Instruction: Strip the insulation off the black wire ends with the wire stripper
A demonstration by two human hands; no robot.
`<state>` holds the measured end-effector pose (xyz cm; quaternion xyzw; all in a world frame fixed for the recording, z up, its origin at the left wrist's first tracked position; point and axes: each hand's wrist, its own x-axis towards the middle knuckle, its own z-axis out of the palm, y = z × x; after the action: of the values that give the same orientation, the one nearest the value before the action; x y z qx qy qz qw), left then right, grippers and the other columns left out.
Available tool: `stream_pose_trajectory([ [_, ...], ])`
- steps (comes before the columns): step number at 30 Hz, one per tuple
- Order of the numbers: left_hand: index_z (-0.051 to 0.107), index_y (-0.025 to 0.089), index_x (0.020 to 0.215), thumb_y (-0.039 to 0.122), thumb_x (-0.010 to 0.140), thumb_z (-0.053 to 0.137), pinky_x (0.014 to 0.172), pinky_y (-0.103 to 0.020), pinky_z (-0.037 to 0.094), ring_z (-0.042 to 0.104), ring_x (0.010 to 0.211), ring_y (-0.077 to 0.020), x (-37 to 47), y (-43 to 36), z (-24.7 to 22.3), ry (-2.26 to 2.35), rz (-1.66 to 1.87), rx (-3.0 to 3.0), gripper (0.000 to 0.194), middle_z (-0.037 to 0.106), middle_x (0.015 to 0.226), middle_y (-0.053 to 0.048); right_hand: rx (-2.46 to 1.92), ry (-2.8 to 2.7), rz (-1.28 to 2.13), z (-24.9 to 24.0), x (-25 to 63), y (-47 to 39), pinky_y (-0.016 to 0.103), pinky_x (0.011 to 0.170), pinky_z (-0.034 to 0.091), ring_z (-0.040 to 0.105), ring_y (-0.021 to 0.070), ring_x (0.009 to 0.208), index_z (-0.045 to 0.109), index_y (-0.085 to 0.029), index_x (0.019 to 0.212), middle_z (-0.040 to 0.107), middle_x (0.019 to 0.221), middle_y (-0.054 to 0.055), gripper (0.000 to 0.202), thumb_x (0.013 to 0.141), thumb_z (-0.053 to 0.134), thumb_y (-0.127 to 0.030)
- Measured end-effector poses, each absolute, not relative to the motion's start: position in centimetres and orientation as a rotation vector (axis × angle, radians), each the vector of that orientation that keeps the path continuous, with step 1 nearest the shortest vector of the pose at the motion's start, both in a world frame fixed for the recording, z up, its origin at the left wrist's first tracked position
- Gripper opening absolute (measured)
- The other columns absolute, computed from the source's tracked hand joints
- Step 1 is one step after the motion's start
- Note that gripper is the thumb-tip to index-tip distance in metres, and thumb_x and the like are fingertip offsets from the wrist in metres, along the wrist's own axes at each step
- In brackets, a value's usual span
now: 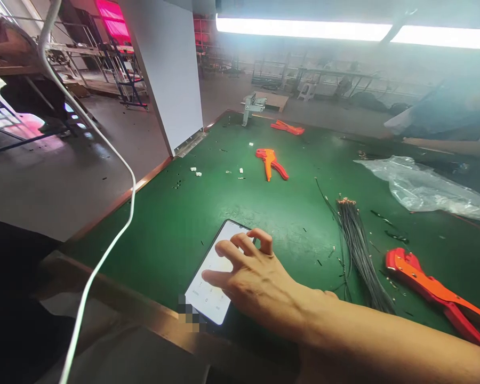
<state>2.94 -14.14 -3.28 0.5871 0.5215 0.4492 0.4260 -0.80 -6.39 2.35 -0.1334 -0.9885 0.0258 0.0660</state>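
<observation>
My right hand (pixel 260 277) reaches in from the right, palm down over a smartphone (pixel 210 306) that lies tilted on the green tabletop (pixel 160 250). The fingers are apart and loosely bent, with the thumb over the lit screen, where a number keypad shows. Whether a fingertip presses the glass cannot be told. Part of the phone is hidden under the hand, and a blurred patch covers its lower left corner. My left hand is out of view. Beyond my forearm lies a bundle of black wires (pixel 360 250) with bare copper ends.
Orange-red hand tools lie about: one pair of pliers (pixel 420 280) at right, a wire stripper (pixel 269 162) farther back, another tool (pixel 287 127) behind. A clear plastic bag (pixel 428 184) lies right. A white cable (pixel 132 208) hangs across the left. Another person's arm (pixel 444 144) shows at far right.
</observation>
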Motion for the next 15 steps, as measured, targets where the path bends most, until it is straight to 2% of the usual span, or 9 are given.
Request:
stream_pose_trajectory([
  [9,0.062,0.024,0.121,0.034,0.097,0.056,0.090,-0.043,0.055,0.063,0.105,-0.0217,3.16,-14.02,-3.34,1.288,1.128,1.460,0.027,0.060,0.131,-0.010,-0.377,-3.042,0.041,2.28,-1.02,-6.35,0.041,0.098,0.016,0.039,0.0232,0.103,0.068,-0.031,0.106,0.050,0.108,0.003,0.034,0.080,0.067,-0.009],
  [15,0.062,0.024,0.122,0.035,0.095,0.059,0.089,-0.043,0.056,0.063,0.107,-0.0236,3.07,-13.84,-3.17,1.301,1.098,1.463,0.029,0.061,0.129,-0.009,-0.574,-2.718,0.070,2.23,-0.59,-5.57,0.044,0.095,0.014,0.044,0.0234,0.106,0.070,-0.039,0.109,0.054,0.112,0.003,0.035,0.091,0.060,-0.011],
])
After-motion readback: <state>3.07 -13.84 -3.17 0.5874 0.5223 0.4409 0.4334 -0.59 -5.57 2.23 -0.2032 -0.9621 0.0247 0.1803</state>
